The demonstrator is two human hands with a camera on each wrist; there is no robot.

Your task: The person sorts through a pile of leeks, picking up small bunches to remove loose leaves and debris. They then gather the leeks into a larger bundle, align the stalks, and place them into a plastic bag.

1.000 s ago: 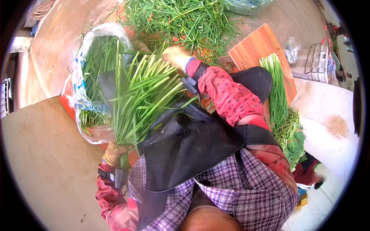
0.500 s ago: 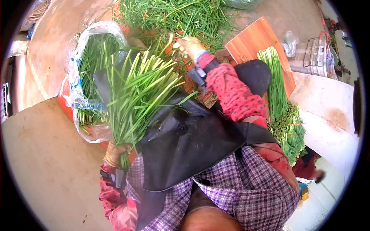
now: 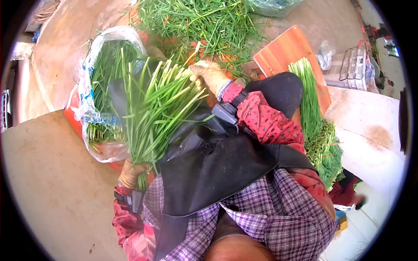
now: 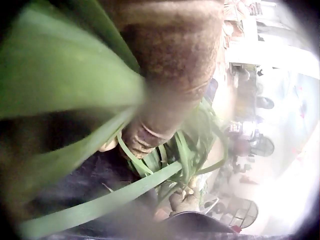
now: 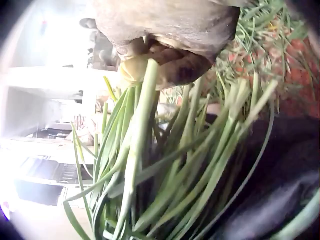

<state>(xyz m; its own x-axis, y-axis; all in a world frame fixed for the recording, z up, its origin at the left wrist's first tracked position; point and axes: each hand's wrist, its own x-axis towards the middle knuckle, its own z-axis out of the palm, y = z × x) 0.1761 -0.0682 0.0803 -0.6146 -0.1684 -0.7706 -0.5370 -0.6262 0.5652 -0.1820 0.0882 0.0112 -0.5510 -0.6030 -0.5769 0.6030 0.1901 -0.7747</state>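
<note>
In the head view the gloved left hand (image 3: 132,173) grips a large bunch of long green stalks (image 3: 159,113) near its leafy end, the pale ends fanning up and to the right. The gloved right hand (image 3: 210,77) is at the pale tips on the bunch's right side. From the right wrist the right hand (image 5: 170,42) shows curled fingers, thumb and fingertips pinching at a pale stalk (image 5: 135,142). The left wrist view shows the left hand's fingers (image 4: 170,75) wrapped round green leaves (image 4: 107,202).
A white plastic bag (image 3: 87,93) of greens stands left of the bunch. Loose greens (image 3: 204,26) are heaped ahead. At the right, a wooden board (image 3: 278,50) bears a neat bundle (image 3: 309,95), with more bundled greens (image 3: 326,156) nearer. A black apron (image 3: 209,174) covers the lap.
The right hand moved away from the bunch toward the loose heap, its fingers spread, then came back down to the pale tips and curled. The left hand has kept its grip with little movement.
</note>
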